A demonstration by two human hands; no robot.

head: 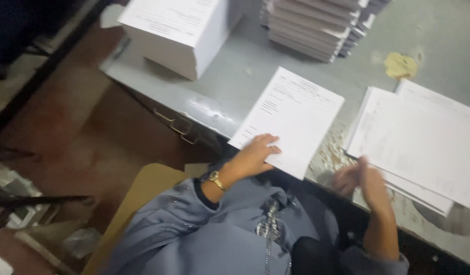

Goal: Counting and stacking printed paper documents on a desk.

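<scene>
My left hand (pixel 255 155), with a gold watch on its wrist, rests flat on the near corner of a printed white sheet (pixel 291 119) lying on the grey table (pixel 219 97). Blurred by motion, my right hand (pixel 365 181) hovers at the near left edge of a loose pile of printed sheets (pixel 423 142), touching or just off its bottom corner. Whether it grips a sheet is unclear.
A thick block of white paper (pixel 176 30) stands at the far left of the table. A stack of bound booklets (pixel 316 23) sits at the back. A yellow patch (pixel 400 65) marks the tabletop. Brown floor lies to the left, with metal drawer handles (pixel 179 125) under the table's edge.
</scene>
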